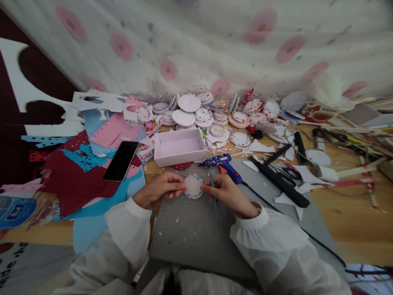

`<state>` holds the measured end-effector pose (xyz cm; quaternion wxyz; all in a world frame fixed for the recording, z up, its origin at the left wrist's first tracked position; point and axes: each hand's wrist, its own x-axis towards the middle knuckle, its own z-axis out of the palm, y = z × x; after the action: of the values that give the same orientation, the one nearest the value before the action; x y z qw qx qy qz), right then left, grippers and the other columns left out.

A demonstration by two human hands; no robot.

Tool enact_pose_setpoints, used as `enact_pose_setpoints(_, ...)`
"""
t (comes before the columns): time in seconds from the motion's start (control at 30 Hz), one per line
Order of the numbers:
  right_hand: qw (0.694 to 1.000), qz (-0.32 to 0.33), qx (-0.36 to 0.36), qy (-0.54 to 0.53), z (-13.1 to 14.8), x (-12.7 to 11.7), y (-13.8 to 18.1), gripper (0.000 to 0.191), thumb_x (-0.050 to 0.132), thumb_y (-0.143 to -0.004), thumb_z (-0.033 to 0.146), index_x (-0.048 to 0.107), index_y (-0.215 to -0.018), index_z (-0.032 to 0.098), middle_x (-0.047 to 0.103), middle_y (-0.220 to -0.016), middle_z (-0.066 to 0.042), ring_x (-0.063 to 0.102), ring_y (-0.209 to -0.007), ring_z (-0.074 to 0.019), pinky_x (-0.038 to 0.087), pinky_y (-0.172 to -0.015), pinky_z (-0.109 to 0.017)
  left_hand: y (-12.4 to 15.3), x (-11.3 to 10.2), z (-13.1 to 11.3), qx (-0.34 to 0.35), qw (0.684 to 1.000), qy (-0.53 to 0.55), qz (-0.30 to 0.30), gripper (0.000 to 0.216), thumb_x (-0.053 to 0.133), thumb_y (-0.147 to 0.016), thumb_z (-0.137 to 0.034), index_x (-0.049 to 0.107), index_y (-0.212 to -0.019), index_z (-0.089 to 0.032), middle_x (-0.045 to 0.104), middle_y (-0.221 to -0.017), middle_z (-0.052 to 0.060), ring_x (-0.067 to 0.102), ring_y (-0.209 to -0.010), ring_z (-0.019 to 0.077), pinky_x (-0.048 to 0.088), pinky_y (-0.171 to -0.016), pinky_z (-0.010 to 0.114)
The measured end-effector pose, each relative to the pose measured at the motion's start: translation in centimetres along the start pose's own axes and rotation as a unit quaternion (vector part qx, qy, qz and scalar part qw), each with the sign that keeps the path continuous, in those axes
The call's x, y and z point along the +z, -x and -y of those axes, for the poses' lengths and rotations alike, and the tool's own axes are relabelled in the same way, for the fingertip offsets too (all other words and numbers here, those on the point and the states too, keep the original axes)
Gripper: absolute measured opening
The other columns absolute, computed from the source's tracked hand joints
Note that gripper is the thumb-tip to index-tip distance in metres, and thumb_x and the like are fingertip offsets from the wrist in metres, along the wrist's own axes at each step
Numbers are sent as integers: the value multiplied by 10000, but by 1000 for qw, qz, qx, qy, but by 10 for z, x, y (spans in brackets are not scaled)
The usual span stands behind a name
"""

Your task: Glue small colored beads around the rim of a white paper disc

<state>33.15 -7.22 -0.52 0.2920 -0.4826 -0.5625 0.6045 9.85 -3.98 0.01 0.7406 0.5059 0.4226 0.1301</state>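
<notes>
White disc (193, 186) sits pinched between both hands (164, 185), the right hand (226, 191) also holding a green tool (212, 180).

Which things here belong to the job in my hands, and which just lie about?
In the job, apparently: round white disc with coloured trim; slim teal tool; grey rectangular mat; probably blue glue gun.
Lying about, it seems: black rectangular phone; blue-labelled plastic container.
</notes>
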Motion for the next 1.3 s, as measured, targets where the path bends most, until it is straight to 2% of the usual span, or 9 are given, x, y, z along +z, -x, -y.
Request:
enact_pose_setpoints(0.4, 999, -16, 2, 32, -7, 2, -4, 221, 631, -767, 375, 625, -693, 167, 573, -514, 15, 499, -481, -113, 368, -474, -229, 1, -2, 0, -2, 1000, 4, 17, 289, 690, -750, -381, 639, -732, -97, 519, -514, -40, 362, -372, 17, 227, -361, 153)
enact_pose_setpoints(0.6, 995, -20, 32, 90, -4, -7, -4, 283, 599, -767, 417, 678, -787, 146, 502, -529, 34, 402, -457, -87, 294, -428, -219, 1, -2, -2, 22, 999, -18, -32, 275, 669, -778, -372, 635, -711, -108, 535, -518, -32, 415, -403, 34, 284, -395, 161)
enact_pose_setpoints(0.7, 993, -65, 30, 93, -1, -9, -2, 306, 590, -774, 458, 663, -790, 161, 467, -506, 47, 382, -433, -84, 281, -413, -221, 2, -2, -3, 46, 994, -75, -62, 324, 621, -818, -408, 633, -687, -111, 554, -534, -16, 458, -434, 53, 320, -414, 170)
enact_pose_setpoints(0.77, 989, -131, 16, 66, 0, -10, -2, 329, 612, -755, 506, 624, -754, 177, 480, -505, 43, 400, -427, -91, 296, -407, -228, 1, -1, -3, 80, 984, -106, -120, 356, 582, -844, -425, 625, -671, -117, 534, -520, -18, 458, -442, 62, 327, -417, 174)
enact_pose_setpoints(0.83, 983, -181, -1, 8, 1, -10, -2, 377, 620, -738, 571, 587, -744, 195, 509, -517, 35, 406, -407, -95, 300, -390, -237, 1, 0, -3, 141, 963, -108, -205, 325, 555, -861, -408, 622, -711, -127, 512, -522, -27, 460, -461, 71, 334, -424, 174)
enact_pose_setpoints(0.93, 974, -213, -21, -73, 3, -11, -1, 417, 600, -753, 623, 580, -752, 206, 560, -554, 20, 399, -382, -91, 296, -370, -245, -2, 4, -2, 241, 920, -85, -298, 265, 523, -880, -343, 609, -1042, -151, 545, -603, -35, 488, -508, 85, 381, -462, 181)
enact_pose_setpoints(1.0, 965, -233, -36, -113, 6, -12, -1, 413, 601, -769, 612, 597, -745, 200, 583, -583, 10, 413, -397, -88, 315, -380, -244, -4, 6, 0, 273, 907, -86, -309, 425, 491, -899, -313, 464, -1301, -179, 575, -669, -37, 488, -513, 83, 404, -492, 189)
enact_pose_setpoints(1.07, 954, -246, -57, -163, 8, -14, -1, 401, 612, -774, 592, 611, -737, 193, 607, -622, -3, 442, -434, -90, 351, -404, -242, -7, 7, 3, 275, 907, -109, -299, 498, 472, -912, -301, 363, -1385, -190, 581, -703, -38, 486, -516, 79, 408, -512, 190)
enact_pose_setpoints(1.3, 902, -281, -135, -297, 13, -15, -1, 281, 700, -744, 482, 644, -801, 212, 682, -869, -28, 621, -705, -128, 518, -612, -254, -12, 9, 16, 253, 902, -205, -284, 274, 462, -924, -298, 409, -1169, -188, 582, -678, -43, 551, -581, 96, 425, -585, 202)
